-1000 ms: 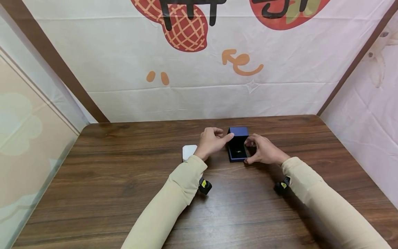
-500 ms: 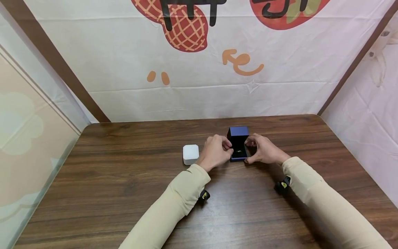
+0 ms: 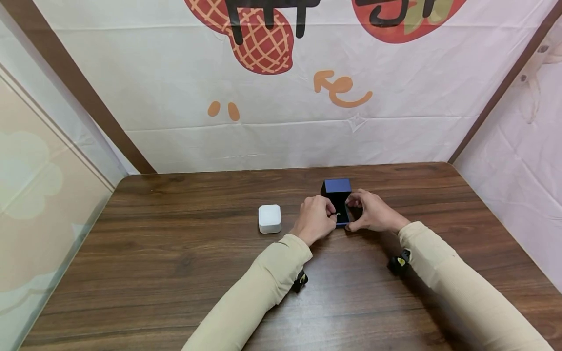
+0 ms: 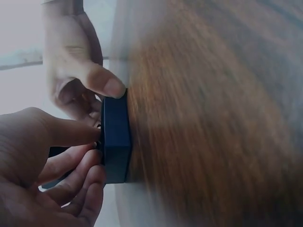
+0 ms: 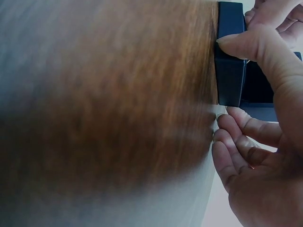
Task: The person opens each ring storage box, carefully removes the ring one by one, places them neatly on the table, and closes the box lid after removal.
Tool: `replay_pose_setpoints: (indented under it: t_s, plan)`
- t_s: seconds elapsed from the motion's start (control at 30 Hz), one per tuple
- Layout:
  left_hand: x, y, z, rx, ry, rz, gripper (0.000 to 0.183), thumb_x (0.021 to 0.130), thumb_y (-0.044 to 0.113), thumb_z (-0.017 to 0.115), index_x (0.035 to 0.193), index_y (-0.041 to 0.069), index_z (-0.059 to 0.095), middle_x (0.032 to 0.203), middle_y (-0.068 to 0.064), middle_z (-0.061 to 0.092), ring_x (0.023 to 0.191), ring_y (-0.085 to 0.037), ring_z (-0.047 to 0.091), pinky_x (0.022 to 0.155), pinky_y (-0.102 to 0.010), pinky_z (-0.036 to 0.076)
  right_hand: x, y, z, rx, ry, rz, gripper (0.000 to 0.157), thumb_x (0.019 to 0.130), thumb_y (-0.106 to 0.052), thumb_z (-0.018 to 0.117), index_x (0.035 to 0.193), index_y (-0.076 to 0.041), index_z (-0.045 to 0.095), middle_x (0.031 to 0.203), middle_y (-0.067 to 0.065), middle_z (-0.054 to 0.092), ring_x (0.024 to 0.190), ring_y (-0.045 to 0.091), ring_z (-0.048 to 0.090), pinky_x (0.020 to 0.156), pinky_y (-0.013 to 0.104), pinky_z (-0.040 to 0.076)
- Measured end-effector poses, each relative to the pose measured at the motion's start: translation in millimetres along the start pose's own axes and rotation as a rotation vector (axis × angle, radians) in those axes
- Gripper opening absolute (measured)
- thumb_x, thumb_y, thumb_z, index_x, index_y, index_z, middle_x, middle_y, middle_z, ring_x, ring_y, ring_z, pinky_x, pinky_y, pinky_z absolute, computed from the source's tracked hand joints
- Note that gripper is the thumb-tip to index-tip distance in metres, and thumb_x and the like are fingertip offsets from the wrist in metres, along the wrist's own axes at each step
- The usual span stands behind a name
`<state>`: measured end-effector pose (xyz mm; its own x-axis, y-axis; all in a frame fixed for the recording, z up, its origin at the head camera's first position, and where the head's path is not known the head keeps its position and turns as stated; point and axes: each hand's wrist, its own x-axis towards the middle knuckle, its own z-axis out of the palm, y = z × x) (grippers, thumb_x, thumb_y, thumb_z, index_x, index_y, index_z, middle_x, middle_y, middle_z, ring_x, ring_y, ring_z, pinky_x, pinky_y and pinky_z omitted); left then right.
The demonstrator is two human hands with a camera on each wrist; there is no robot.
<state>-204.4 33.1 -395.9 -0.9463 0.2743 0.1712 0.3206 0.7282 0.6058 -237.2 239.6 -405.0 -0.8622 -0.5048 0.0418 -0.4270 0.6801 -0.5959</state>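
A blue ring box [image 3: 337,185] stands on the table with its lid raised and a black lining inside. A small ring [image 3: 338,214] shows in the lining, right at the fingertips of my left hand [image 3: 314,218]. In the left wrist view, that hand's thumb and forefinger close around the ring from either side, partly covering it. My right hand [image 3: 373,211] holds the box at its right side. Its thumb [image 5: 232,46] presses the front face of the base, while the other fingers curl behind along the side.
To the left of the hands stands a small white box [image 3: 269,218] with cut corners, closed. The wooden table [image 3: 175,273] ends at a printed white cloth [image 3: 290,141] at the back.
My left hand has come down from beside the raised lid and moved right into the box, its fingers closing at the ring. The white box came into full view. The right hand stays put.
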Motion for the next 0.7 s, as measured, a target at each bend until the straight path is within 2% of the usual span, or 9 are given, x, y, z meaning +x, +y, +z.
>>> replay_pose_setpoints:
  t_s: [0.17,0.3,0.53,0.7]
  plan:
    - [-0.7,3.3,1.9,0.04,0.015,0.026,0.005,0.088,0.012,0.073,0.089,0.01,0.078,0.08,0.001,0.068,0.078,-0.018,0.066,0.071,-0.03,0.053,0,0,-0.7,-0.007,-0.005,-0.001,0.055,0.07,-0.015,0.092,0.113,0.005,0.064,0.104,0.013,0.059,0.094,0.027,0.057,0.084,0.045,0.049]
    - [-1.2,6.2,3.0,0.11,0.032,0.063,0.005,0.087,0.01,0.072,0.087,0.009,0.077,0.086,-0.002,0.072,0.083,-0.021,0.069,0.076,-0.032,0.055,0,-1,-0.9,-0.013,-0.006,0.003,0.055,0.07,-0.016,0.092,0.113,0.005,0.064,0.103,0.013,0.058,0.094,0.026,0.057,0.084,0.045,0.049]
    - [-1.0,10.6,7.5,0.303,0.071,0.159,0.012,0.088,0.009,0.069,0.077,0.009,0.073,0.08,-0.004,0.069,0.077,-0.023,0.067,0.071,-0.035,0.055,-1,-1,-0.8,-0.01,-0.007,-0.003,0.055,0.071,-0.013,0.091,0.114,0.007,0.064,0.106,0.014,0.059,0.095,0.028,0.058,0.084,0.046,0.05]
    - [-2.5,10.3,10.1,0.472,0.072,0.238,0.01,0.091,0.014,0.068,0.085,0.007,0.073,0.087,-0.007,0.069,0.082,-0.025,0.066,0.077,-0.037,0.054,-1,-1,-0.3,-0.011,0.003,-0.013,0.056,0.07,-0.012,0.091,0.115,0.007,0.064,0.107,0.016,0.06,0.095,0.029,0.058,0.084,0.046,0.05]
